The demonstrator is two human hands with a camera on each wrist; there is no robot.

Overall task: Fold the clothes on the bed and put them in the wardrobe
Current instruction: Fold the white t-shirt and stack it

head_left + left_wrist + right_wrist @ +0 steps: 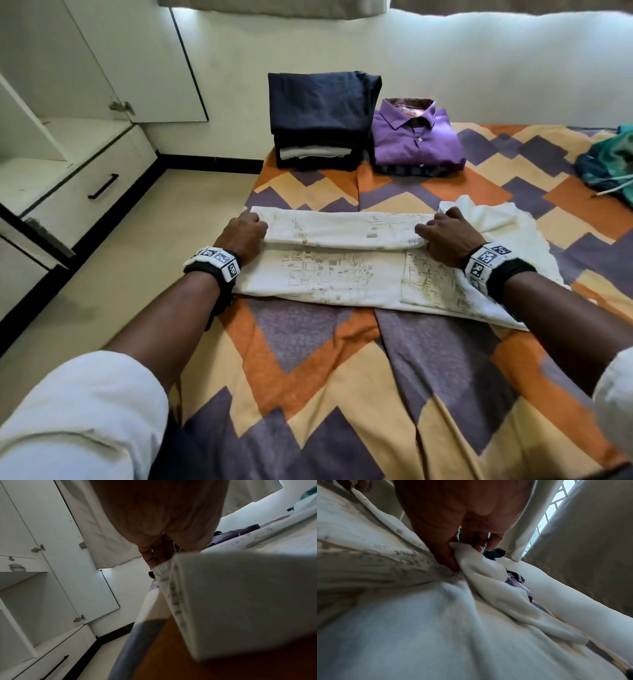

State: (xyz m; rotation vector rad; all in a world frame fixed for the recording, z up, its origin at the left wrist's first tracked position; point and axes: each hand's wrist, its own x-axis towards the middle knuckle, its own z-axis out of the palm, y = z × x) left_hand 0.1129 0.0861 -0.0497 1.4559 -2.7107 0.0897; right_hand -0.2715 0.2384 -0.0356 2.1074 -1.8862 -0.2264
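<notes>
A cream shirt with a faint line print (342,270) lies across the bed (325,377), its far edge folded over toward me. My left hand (245,233) grips the fold's left end; in the left wrist view its fingers (157,555) curl over the cloth edge (176,588). My right hand (445,236) pinches the fold's right end, and in the right wrist view the thumb and fingers (453,555) bunch white cloth (488,574). A loose part of the shirt (493,216) spreads past the right hand.
Folded dark trousers (322,120) and a folded purple shirt (414,140) sit stacked at the bed's far end. A teal garment (609,164) lies crumpled at the right. The white wardrobe (68,102) stands open on the left, with a drawer (99,185) below.
</notes>
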